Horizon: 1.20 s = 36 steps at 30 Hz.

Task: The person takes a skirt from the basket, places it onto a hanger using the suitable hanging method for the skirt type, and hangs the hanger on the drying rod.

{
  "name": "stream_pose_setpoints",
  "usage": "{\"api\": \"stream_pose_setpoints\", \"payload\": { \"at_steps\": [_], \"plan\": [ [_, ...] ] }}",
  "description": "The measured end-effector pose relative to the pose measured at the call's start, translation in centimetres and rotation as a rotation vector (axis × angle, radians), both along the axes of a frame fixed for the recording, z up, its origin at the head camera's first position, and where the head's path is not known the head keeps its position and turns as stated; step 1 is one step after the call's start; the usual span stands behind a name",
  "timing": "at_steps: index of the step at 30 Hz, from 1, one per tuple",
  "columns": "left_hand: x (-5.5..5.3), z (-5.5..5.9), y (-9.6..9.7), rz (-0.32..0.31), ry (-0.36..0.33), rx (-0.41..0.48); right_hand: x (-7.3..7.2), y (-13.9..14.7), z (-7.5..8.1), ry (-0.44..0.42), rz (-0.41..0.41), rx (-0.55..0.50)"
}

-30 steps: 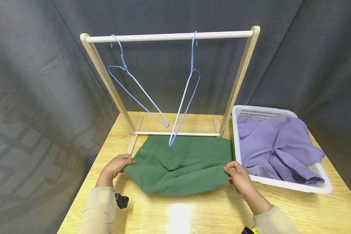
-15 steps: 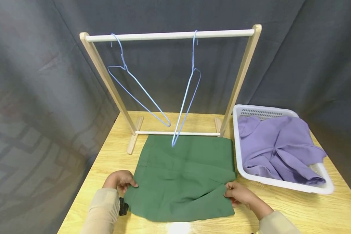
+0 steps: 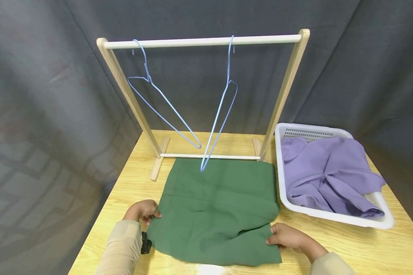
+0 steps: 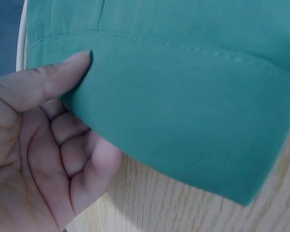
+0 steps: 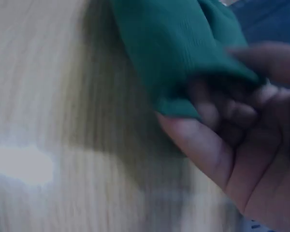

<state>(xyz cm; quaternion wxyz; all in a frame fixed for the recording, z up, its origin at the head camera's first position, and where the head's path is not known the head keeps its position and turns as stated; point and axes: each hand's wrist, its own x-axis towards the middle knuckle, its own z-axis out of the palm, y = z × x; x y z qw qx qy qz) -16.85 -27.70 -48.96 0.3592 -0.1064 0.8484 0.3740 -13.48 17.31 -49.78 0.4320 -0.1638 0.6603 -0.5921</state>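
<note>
A green garment (image 3: 213,206) with stitched seams lies spread on the table, its far edge by the rack's lower bar. At its left edge my left hand (image 3: 143,211) pinches the cloth; the left wrist view shows the thumb on top and curled fingers (image 4: 94,164) beneath the hem. My right hand (image 3: 289,236) grips the right edge near the front corner, where a fold gapes open. In the right wrist view the cloth (image 5: 164,43) bunches over the fingers, which are partly hidden under it. The near hem runs close to the bottom of the head view.
A wooden rack (image 3: 285,91) stands behind the garment. From its white top rail (image 3: 186,42) hang two blue wire hangers, a left hanger (image 3: 168,105) and a right hanger (image 3: 215,126). On the right, a white basket (image 3: 337,216) holds a purple garment (image 3: 327,168).
Both hands have drawn the green garment's near part toward the front of the table, and it lies flatter. In the last half second the right hand has shifted slightly nearer and rightward.
</note>
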Motion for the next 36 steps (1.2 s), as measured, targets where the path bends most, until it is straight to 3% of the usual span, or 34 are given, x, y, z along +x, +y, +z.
{"api": "stream_pose_setpoints", "payload": {
  "at_steps": [4,9,13,17,23,28,36],
  "plan": [
    [-0.1,0.0,0.2,0.002,0.029,-0.003,0.2,0.4,0.4,0.027,0.010,0.142],
    [-0.4,-0.3,0.3,0.081,0.196,0.014,-0.2,0.2,0.2,0.165,-0.169,0.240],
    [-1.0,-0.5,0.5,0.155,0.323,0.035,-0.7,-0.8,0.2,0.392,-0.335,0.324],
    [-1.4,0.0,0.9,0.156,0.379,-0.003,-0.9,-2.3,0.3,0.636,-0.478,0.453],
    [-1.3,1.5,1.9,0.127,0.437,-0.014,-1.0,-3.6,0.2,0.900,-0.558,0.505],
    [-1.4,3.2,2.8,0.106,0.513,0.037,-1.3,-3.8,0.0,0.960,-0.529,0.499],
    [-1.4,7.3,5.2,0.079,0.613,0.163,-1.8,-4.7,0.1,0.914,-0.470,0.499]
  ]
}}
